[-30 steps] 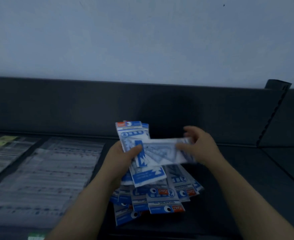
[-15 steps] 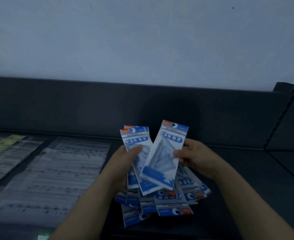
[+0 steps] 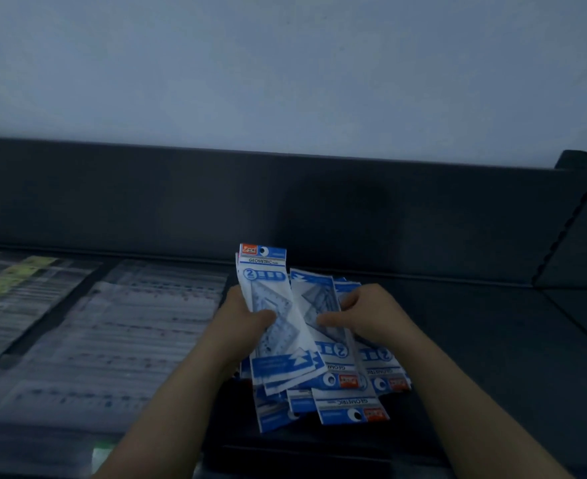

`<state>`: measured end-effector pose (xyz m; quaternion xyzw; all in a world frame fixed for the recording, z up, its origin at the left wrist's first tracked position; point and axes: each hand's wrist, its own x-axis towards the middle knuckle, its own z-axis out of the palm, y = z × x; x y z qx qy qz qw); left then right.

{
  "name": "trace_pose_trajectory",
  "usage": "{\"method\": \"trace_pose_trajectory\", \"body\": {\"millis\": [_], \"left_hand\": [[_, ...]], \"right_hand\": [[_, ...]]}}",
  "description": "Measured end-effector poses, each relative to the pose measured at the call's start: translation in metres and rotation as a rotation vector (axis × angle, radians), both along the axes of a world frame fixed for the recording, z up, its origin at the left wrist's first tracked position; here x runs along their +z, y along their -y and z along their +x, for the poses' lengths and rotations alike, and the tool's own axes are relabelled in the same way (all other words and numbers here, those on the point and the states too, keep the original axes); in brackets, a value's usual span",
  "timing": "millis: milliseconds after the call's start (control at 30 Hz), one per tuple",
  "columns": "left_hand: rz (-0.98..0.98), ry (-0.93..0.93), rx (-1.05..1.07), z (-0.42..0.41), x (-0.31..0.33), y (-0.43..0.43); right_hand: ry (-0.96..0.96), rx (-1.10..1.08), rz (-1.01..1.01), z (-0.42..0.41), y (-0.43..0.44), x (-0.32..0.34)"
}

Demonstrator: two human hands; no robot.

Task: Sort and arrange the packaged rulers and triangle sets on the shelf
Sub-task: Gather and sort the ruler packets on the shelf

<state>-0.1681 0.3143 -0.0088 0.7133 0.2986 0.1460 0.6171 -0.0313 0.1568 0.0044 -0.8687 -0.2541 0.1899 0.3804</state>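
My left hand (image 3: 247, 323) grips a small stack of blue-and-white triangle-set packs (image 3: 268, 288), held upright with the "GEOMETRIC" header at the top. My right hand (image 3: 364, 316) pinches another triangle-set pack (image 3: 314, 299) lying upside down on top of the pile, thumb on its face. Under both hands a loose pile of the same packs (image 3: 351, 406) lies fanned out on the dark shelf (image 3: 475, 357), headers pointing toward me.
Clear-packaged long rulers (image 3: 122, 340) lie in flat rows on the shelf to the left, some with yellow labels (image 3: 5, 281) at the far left. A dark back panel (image 3: 285, 202) rises behind. A shelf divider (image 3: 568, 219) stands at the right.
The pack my right hand had lifted upright beside the left-hand stack now sits in that stack. My right hand has dropped onto the pile and taken an upside-down pack.
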Motion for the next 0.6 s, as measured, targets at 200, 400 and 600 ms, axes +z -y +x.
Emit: {"method": "trace_pose_trajectory", "body": {"millis": [200,400,600], "left_hand": [[-0.033,0.035,-0.014,-0.004,0.004,0.002],[-0.262,0.212,0.053,-0.015,0.029,0.007],[-0.204,0.2,-0.134,-0.007,0.035,0.024]], "right_hand": [[-0.183,-0.012,0.109,0.004,0.006,0.007],[-0.243,0.034,0.426,0.008,0.034,0.029],[-0.059,0.255,0.091,0.004,0.034,0.045]]}}
